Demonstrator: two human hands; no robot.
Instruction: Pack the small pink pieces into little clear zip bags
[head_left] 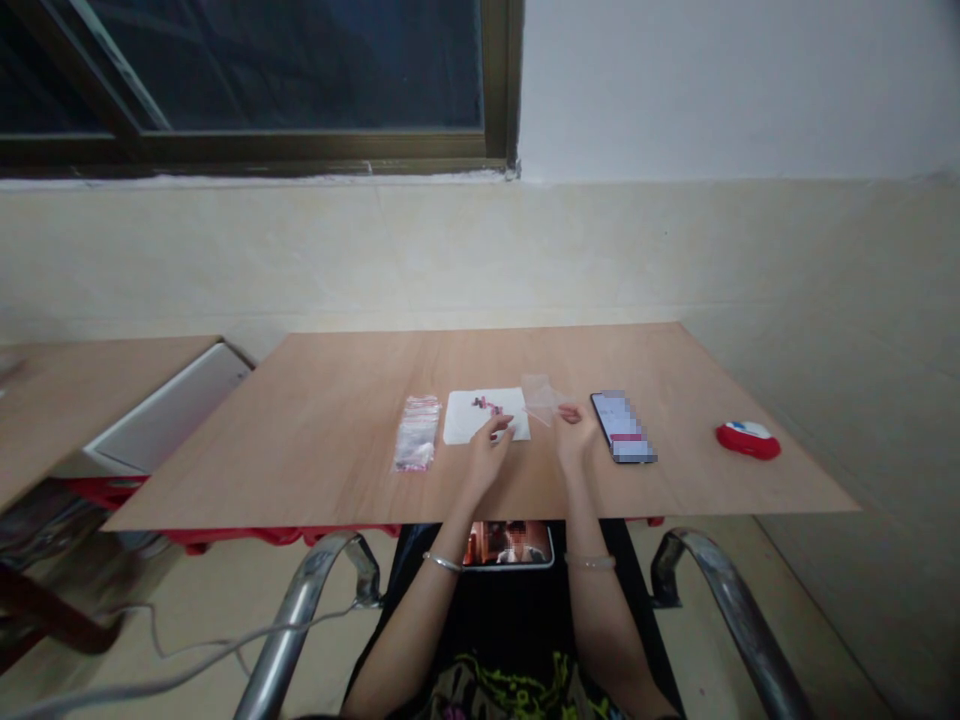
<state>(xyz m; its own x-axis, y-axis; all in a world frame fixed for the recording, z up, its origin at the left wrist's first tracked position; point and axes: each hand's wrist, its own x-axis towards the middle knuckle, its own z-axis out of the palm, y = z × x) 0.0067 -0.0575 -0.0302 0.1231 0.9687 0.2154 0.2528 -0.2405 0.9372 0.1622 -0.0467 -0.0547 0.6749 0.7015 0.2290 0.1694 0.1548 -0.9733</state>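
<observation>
My left hand (489, 448) is over the near edge of a white sheet (459, 420), its fingers curled in a pinch. Whatever sits between those fingertips is too small to make out. Just beyond them, several tiny pink and dark pieces (480, 402) lie on the sheet. A clear plastic bag (537, 392) reaches from the sheet's right side to my right hand (574, 430), whose curled fingers grip its edge. Left of the sheet rests a stack of clear small bags (416, 432) with pinkish edges.
A phone (622, 428) lies right of my right hand, and a red and white object (748, 440) sits farther right on the wooden table (337, 400). Another lit screen (510, 545) rests on my lap. Metal chair arms (300, 610) flank me; a cable (202, 660) runs at left.
</observation>
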